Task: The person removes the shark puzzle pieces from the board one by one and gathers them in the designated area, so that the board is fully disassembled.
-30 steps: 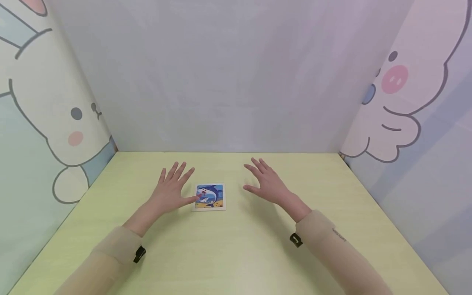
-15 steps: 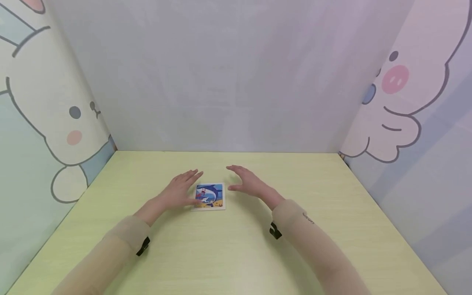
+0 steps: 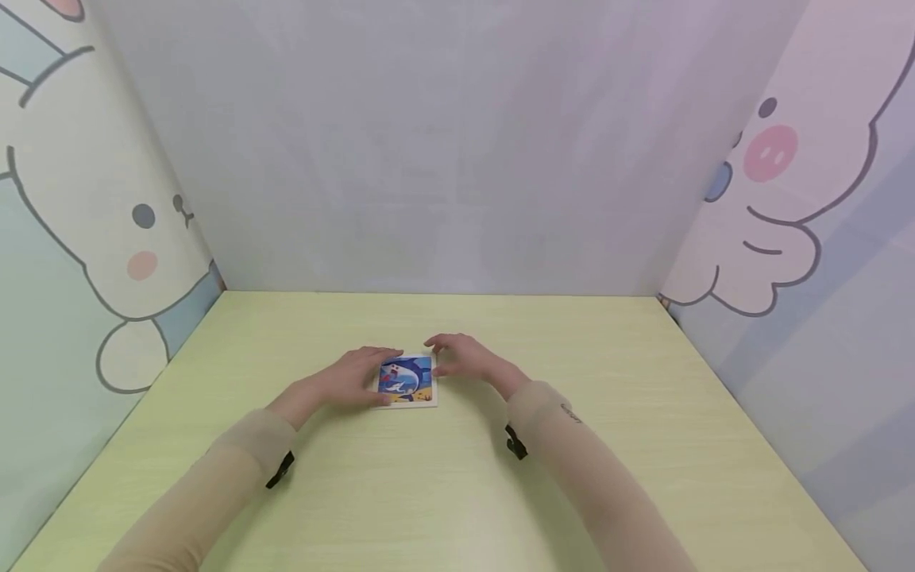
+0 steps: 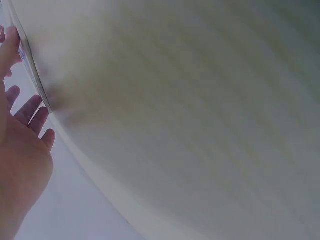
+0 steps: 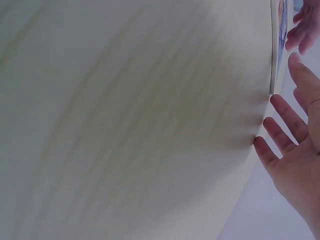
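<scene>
A small square picture board with a white border lies flat on the pale yellow table; its picture is a blue-and-white sea animal. My left hand spans its left side, thumb over the lower left corner and fingers along the upper left. At the opposite side, my right hand has its thumb by the right edge and its fingertips just past the upper right corner. Both wrist views show the board's thin edge edge-on, with relaxed, parted fingers beside it.
A plain grey-white wall panel stands behind the table. Side panels carry cartoon animals, a rabbit-like one on the left and a pink-cheeked one on the right. Dark clips hang from both beige sleeves.
Both hands have come inward and down to the board, the right one travelling left and the left one moving slightly right. Spread fingers have drawn closer together. The board has stayed in place.
</scene>
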`<state>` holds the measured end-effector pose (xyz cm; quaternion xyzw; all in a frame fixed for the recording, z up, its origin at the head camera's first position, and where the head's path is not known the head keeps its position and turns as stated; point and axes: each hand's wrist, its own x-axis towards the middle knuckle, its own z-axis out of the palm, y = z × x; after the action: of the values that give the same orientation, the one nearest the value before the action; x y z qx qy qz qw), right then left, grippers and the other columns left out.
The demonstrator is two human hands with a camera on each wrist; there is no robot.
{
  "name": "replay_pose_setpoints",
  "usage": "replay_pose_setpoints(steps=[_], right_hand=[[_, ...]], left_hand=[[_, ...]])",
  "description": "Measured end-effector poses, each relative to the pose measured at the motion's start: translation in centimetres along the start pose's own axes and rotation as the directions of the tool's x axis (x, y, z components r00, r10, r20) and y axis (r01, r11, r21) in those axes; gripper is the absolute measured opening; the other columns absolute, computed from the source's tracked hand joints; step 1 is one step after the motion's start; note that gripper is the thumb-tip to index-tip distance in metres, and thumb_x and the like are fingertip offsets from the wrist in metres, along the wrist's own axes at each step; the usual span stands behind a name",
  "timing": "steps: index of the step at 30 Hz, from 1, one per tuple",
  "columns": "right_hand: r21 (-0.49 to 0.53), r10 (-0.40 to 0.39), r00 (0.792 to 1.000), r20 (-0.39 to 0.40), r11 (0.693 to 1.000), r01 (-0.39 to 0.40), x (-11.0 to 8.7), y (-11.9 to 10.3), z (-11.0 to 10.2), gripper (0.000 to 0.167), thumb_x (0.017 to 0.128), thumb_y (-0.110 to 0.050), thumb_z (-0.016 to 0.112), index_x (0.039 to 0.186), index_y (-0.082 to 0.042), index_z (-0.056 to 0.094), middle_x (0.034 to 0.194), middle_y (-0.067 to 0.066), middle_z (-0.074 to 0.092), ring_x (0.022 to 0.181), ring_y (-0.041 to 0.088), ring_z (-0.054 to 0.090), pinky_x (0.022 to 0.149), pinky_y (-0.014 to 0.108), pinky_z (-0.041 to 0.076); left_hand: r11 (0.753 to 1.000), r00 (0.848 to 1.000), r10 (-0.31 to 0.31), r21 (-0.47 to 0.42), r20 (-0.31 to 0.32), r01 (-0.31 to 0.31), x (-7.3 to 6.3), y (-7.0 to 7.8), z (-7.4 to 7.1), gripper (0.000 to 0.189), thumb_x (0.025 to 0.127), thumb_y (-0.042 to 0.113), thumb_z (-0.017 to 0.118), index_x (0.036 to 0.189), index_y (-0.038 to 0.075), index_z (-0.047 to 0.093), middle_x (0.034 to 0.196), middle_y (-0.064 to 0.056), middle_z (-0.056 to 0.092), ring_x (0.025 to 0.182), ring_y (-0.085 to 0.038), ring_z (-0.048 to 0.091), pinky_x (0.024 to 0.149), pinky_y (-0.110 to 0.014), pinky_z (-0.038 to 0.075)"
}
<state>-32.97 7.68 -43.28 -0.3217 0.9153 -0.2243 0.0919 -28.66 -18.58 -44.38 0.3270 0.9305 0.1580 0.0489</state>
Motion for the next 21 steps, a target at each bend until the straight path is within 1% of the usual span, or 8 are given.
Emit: replay_pose_setpoints(steps=[4, 8, 12, 16, 21], right_hand=[[-0.049, -0.026, 1.000, -0.005, 0.998, 0.026, 0.6, 0.3, 0.4, 0.049, 0.083, -0.026, 0.074, 0.126, -0.009, 0.058, 0.119, 0.005, 0.063, 0.114, 0.020, 0.055, 0.103, 0.035, 0.040], [-0.089, -0.025, 1.000, -0.014, 0.996, 0.024, 0.9, 0.3, 0.6, 0.040, 0.081, -0.027, 0.075, 0.116, -0.010, 0.065, 0.118, 0.005, 0.064, 0.114, 0.021, 0.054, 0.104, 0.036, 0.038], [-0.121, 0.010, 1.000, -0.008, 0.993, -0.011, 1.0, 0.0, 0.7, 0.035, 0.081, -0.030, 0.074, 0.111, -0.014, 0.068, 0.121, 0.005, 0.061, 0.115, 0.023, 0.051, 0.104, 0.039, 0.036], [-0.133, 0.055, 0.998, -0.022, 0.989, -0.057, 1.1, -0.2, 0.8, 0.031, 0.082, -0.032, 0.073, 0.109, -0.016, 0.068, 0.120, 0.004, 0.060, 0.112, 0.023, 0.050, 0.100, 0.040, 0.038], [-0.102, 0.119, 0.992, -0.042, 0.987, -0.123, 1.3, -0.3, 1.0, 0.028, 0.082, -0.033, 0.073, 0.105, -0.018, 0.069, 0.118, 0.002, 0.059, 0.110, 0.022, 0.048, 0.097, 0.042, 0.039]], left_hand=[[1.000, 1.000, 0.014, -0.011, 0.015, -0.014, 0.2, -0.2, 0.1, 0.080, 0.081, 0.050, 0.068, 0.145, 0.013, 0.037, 0.147, -0.013, 0.040, 0.134, -0.036, 0.034, 0.107, -0.057, 0.027], [1.000, 0.999, 0.021, -0.005, 0.029, -0.020, 0.4, -0.6, 0.3, 0.076, 0.081, 0.053, 0.066, 0.142, 0.014, 0.043, 0.148, -0.012, 0.038, 0.135, -0.036, 0.033, 0.107, -0.058, 0.027], [1.000, 0.999, 0.017, -0.003, 0.041, -0.016, 0.4, -0.9, 0.3, 0.074, 0.081, 0.056, 0.065, 0.140, 0.017, 0.046, 0.148, -0.010, 0.037, 0.136, -0.035, 0.032, 0.107, -0.058, 0.027], [1.000, 0.999, 0.007, -0.004, 0.053, -0.007, 0.4, -1.0, 0.4, 0.074, 0.081, 0.056, 0.065, 0.142, 0.020, 0.044, 0.150, -0.008, 0.035, 0.137, -0.034, 0.031, 0.107, -0.057, 0.027], [1.000, 0.998, 0.003, -0.009, 0.061, -0.003, 0.4, -0.9, 0.4, 0.074, 0.082, 0.055, 0.065, 0.143, 0.020, 0.043, 0.151, -0.007, 0.034, 0.137, -0.034, 0.029, 0.108, -0.058, 0.026]])
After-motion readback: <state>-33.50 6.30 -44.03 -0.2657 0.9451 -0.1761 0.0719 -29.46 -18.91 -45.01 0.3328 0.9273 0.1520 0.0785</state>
